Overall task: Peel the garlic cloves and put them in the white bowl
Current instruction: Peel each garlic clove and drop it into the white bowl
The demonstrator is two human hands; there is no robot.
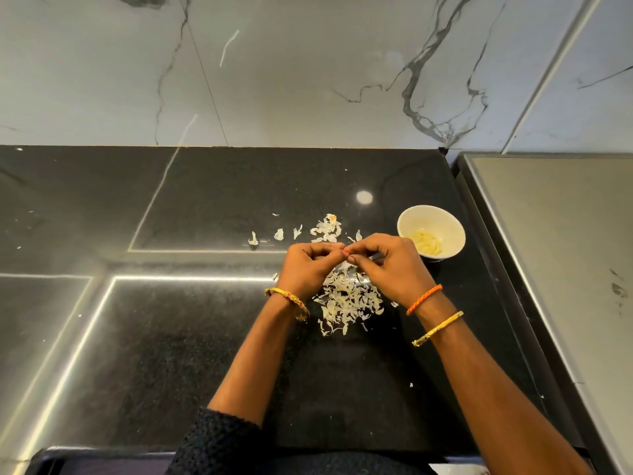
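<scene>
1. Your two hands meet just above the counter (171, 337), right in front of you. The left hand (308, 269) has its fingers curled in. The right hand (387, 269) is curled too, and its fingertips touch the left ones.

2. Something small is pinched between them. It is most likely a garlic clove, but your fingers hide it, so I cannot tell for sure.

3. Hold the clove firm with the left hand. Do not squeeze hard, or it may slip out.

4. Pick at the loose skin with the right thumb and pull it away in strips. Let the bits fall on the peel pile (349, 299) under your hands.

5. Turn the clove a little and check every side. Thin skin likes to stick.

6. The bowl (445, 217) sits a bit farther off, just beside your right hand. Peeled cloves (426, 243) already lie in it.

7. More peels (327, 229) lie past your hands, so keep them out of the bowl when you reach over.
</scene>
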